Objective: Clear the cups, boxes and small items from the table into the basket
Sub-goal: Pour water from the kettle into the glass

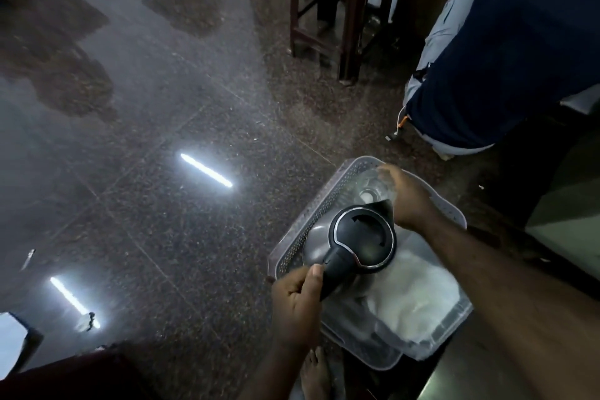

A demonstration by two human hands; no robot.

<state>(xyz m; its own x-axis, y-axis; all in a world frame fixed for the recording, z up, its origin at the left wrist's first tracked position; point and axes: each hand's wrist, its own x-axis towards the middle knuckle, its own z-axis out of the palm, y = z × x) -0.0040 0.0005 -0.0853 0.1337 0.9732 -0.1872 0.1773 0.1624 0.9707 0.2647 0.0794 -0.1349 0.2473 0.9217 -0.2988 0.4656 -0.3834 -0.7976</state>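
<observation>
With a clear lidded box (418, 308) already lying in the basket (311, 227) on the floor, the left hand (297, 299) grips a kettle's (360, 242) handle over it while, farther off, the right hand's fingers (388, 172) clasp a glass cup (373, 187) above its far end, so packing looks partway done.

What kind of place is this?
Probably a room in a home or small shop. Polished speckled stone floor, a dark wooden stool, and a plastic basket on the floor. The left hand holds a kettle over it; the right hand holds a clear glass.
</observation>
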